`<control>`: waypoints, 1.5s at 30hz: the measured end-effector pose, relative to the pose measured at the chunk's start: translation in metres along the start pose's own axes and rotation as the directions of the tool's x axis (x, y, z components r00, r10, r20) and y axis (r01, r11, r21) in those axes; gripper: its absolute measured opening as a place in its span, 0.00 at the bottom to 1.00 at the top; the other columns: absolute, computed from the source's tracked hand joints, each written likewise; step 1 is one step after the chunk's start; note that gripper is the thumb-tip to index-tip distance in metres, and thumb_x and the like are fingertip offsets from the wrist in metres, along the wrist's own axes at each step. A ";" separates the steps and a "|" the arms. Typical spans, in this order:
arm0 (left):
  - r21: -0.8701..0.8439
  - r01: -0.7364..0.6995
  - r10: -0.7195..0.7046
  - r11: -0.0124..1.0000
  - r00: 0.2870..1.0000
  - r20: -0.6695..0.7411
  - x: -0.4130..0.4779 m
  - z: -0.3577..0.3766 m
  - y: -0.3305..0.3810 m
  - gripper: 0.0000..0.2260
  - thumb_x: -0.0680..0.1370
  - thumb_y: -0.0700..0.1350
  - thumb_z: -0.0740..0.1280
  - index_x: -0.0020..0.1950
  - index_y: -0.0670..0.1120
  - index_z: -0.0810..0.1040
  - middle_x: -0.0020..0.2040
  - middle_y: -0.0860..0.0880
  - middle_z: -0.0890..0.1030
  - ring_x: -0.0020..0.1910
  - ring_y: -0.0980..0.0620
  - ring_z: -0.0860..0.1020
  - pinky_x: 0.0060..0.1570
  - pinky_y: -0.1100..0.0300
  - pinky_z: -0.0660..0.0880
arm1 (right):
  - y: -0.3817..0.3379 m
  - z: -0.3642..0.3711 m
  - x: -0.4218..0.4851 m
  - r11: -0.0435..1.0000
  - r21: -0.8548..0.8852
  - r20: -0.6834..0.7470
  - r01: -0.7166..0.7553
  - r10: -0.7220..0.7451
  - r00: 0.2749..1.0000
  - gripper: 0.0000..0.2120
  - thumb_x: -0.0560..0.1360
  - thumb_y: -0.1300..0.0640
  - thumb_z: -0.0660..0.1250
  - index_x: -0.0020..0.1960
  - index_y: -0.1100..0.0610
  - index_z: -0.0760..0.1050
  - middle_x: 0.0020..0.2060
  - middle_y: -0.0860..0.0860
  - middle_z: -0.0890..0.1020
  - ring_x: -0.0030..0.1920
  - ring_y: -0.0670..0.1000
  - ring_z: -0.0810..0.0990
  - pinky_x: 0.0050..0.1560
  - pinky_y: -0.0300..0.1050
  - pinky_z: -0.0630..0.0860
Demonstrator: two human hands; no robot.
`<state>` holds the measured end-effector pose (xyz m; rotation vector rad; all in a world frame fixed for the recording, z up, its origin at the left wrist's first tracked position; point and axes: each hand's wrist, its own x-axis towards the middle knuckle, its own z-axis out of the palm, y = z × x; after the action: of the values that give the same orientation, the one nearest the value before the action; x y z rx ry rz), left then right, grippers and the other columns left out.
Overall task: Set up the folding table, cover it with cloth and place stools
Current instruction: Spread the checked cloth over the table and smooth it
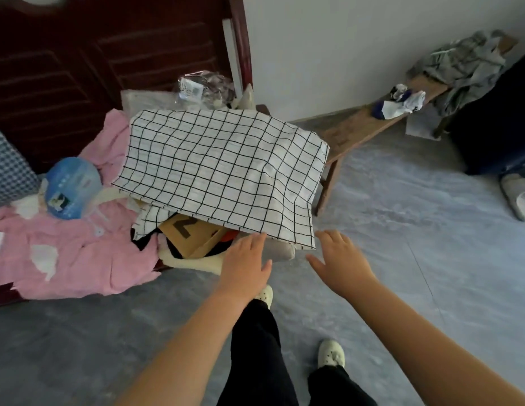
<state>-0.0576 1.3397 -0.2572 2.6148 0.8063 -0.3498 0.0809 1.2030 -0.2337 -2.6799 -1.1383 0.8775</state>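
A white cloth with a black grid pattern [226, 171] lies draped over a pile of things on the end of a dark wooden bench seat. My left hand [246, 262] reaches out with fingers apart, its fingertips at the cloth's near hem. My right hand [340, 265] is stretched out beside the cloth's near right corner, fingers spread, holding nothing. No folding table or stool is in view.
Under the cloth sit a cardboard box [190, 232] and a cream cushion. A pink garment [79, 253] and a blue plastic pack [72, 187] lie to the left. A low wooden bench [358, 127] with socks and grey clothes stands by the wall. A slipper [519, 197] lies at right.
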 end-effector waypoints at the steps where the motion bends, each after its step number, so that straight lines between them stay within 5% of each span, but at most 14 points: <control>1: -0.003 -0.008 0.008 1.000 0.999 0.034 0.012 0.001 -0.009 0.28 0.80 0.53 0.57 0.77 0.47 0.53 0.75 0.48 0.60 0.74 0.50 0.58 0.72 0.55 0.57 | -0.006 0.003 0.013 0.999 0.029 0.013 -0.030 0.029 0.999 0.26 0.79 0.46 0.58 0.72 0.57 0.61 0.70 0.54 0.67 0.70 0.56 0.64 0.67 0.52 0.66; 8: -0.135 0.044 -0.019 0.990 0.983 0.182 0.074 0.014 -0.045 0.27 0.80 0.52 0.59 0.76 0.46 0.57 0.75 0.48 0.62 0.73 0.49 0.61 0.71 0.55 0.60 | -0.019 0.029 0.082 0.945 0.236 0.161 -0.228 0.193 0.968 0.25 0.78 0.47 0.60 0.72 0.57 0.63 0.70 0.56 0.68 0.70 0.57 0.66 0.67 0.52 0.65; 11: -0.372 0.276 -0.181 0.886 0.945 0.271 0.094 0.026 -0.052 0.23 0.79 0.50 0.61 0.73 0.45 0.63 0.71 0.48 0.67 0.70 0.49 0.65 0.66 0.54 0.64 | -0.006 0.043 0.104 0.810 0.428 0.204 -0.401 0.345 0.916 0.23 0.78 0.47 0.61 0.70 0.56 0.66 0.68 0.56 0.70 0.67 0.57 0.69 0.64 0.50 0.67; 13: -0.605 0.532 -0.365 0.592 0.846 0.388 0.106 0.032 -0.055 0.14 0.79 0.50 0.60 0.61 0.44 0.72 0.58 0.44 0.74 0.57 0.49 0.73 0.56 0.54 0.69 | 0.004 0.048 0.115 0.622 0.622 0.209 -0.476 0.454 0.866 0.21 0.78 0.49 0.60 0.69 0.56 0.68 0.66 0.55 0.73 0.65 0.56 0.72 0.62 0.49 0.68; 14: -0.698 0.632 -0.447 0.339 0.760 0.472 0.111 0.034 -0.056 0.10 0.79 0.51 0.60 0.54 0.45 0.73 0.51 0.44 0.73 0.49 0.50 0.73 0.50 0.55 0.70 | 0.009 0.050 0.120 0.455 0.740 0.245 -0.495 0.503 0.829 0.20 0.79 0.49 0.60 0.68 0.56 0.69 0.63 0.53 0.75 0.62 0.54 0.74 0.61 0.49 0.69; 17: -0.663 0.579 -0.390 -0.474 0.537 0.748 0.121 0.043 -0.067 0.21 0.79 0.56 0.59 0.67 0.45 0.67 0.53 0.44 0.71 0.52 0.46 0.72 0.57 0.49 0.69 | 0.023 0.057 0.132 -0.193 0.863 0.497 -0.467 0.490 0.716 0.13 0.80 0.50 0.58 0.58 0.57 0.72 0.43 0.49 0.75 0.44 0.47 0.74 0.47 0.42 0.71; 18: -0.608 0.503 -0.353 -0.614 0.514 0.782 0.123 0.047 -0.073 0.25 0.79 0.56 0.60 0.70 0.43 0.64 0.57 0.43 0.71 0.54 0.44 0.72 0.57 0.49 0.69 | 0.028 0.063 0.134 -0.285 0.836 0.548 -0.468 0.470 0.692 0.12 0.80 0.49 0.57 0.55 0.56 0.73 0.43 0.49 0.73 0.44 0.47 0.74 0.45 0.41 0.70; 20: -0.541 0.399 -0.316 -0.741 0.503 0.804 0.126 0.055 -0.080 0.30 0.79 0.54 0.60 0.74 0.38 0.57 0.66 0.39 0.68 0.63 0.42 0.69 0.60 0.49 0.69 | 0.038 0.076 0.138 -0.287 0.795 0.603 -0.535 0.478 0.639 0.18 0.79 0.46 0.59 0.63 0.56 0.73 0.55 0.52 0.75 0.58 0.52 0.74 0.54 0.43 0.67; 23: -0.495 0.336 -0.281 -0.801 0.519 0.807 0.133 0.063 -0.084 0.29 0.80 0.51 0.60 0.75 0.37 0.55 0.72 0.38 0.64 0.71 0.41 0.63 0.68 0.48 0.62 | 0.050 0.092 0.140 -0.274 0.763 0.621 -0.586 0.563 0.545 0.27 0.77 0.46 0.62 0.72 0.57 0.66 0.68 0.55 0.69 0.68 0.55 0.68 0.66 0.49 0.62; 28: -0.511 0.338 -0.302 -0.790 0.511 0.805 0.142 0.067 -0.079 0.28 0.80 0.49 0.61 0.75 0.39 0.55 0.72 0.39 0.65 0.71 0.41 0.65 0.70 0.47 0.61 | 0.055 0.104 0.145 -0.483 0.675 0.734 -0.558 0.363 0.574 0.11 0.78 0.49 0.60 0.52 0.56 0.72 0.42 0.51 0.76 0.39 0.50 0.75 0.46 0.44 0.71; 34: -0.604 0.446 -0.395 -0.661 0.478 0.785 0.152 0.063 -0.074 0.17 0.77 0.45 0.67 0.64 0.41 0.70 0.56 0.42 0.75 0.52 0.45 0.76 0.53 0.50 0.74 | 0.051 0.108 0.152 -0.480 0.699 0.714 -0.531 0.425 0.556 0.09 0.76 0.58 0.67 0.55 0.57 0.75 0.53 0.55 0.77 0.42 0.50 0.77 0.38 0.42 0.76; 39: -0.607 0.463 -0.416 -0.646 0.454 0.788 0.151 0.055 -0.070 0.05 0.78 0.41 0.65 0.50 0.40 0.73 0.48 0.42 0.78 0.47 0.45 0.78 0.51 0.51 0.76 | 0.048 0.098 0.153 -0.401 0.734 0.678 -0.549 0.495 0.544 0.07 0.76 0.63 0.66 0.40 0.58 0.72 0.37 0.53 0.76 0.36 0.48 0.76 0.32 0.38 0.79; 45: -0.617 0.460 -0.410 -0.638 0.475 0.778 0.136 0.034 -0.061 0.04 0.78 0.40 0.65 0.47 0.39 0.74 0.44 0.42 0.79 0.43 0.46 0.79 0.54 0.51 0.77 | 0.048 0.077 0.142 -0.307 0.797 0.585 -0.519 0.606 0.539 0.08 0.74 0.65 0.68 0.37 0.57 0.74 0.36 0.53 0.76 0.35 0.48 0.76 0.26 0.35 0.77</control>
<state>0.0116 1.4378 -0.3516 0.2311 1.5231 0.1069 0.1474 1.2562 -0.3790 -1.6438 0.9555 0.9958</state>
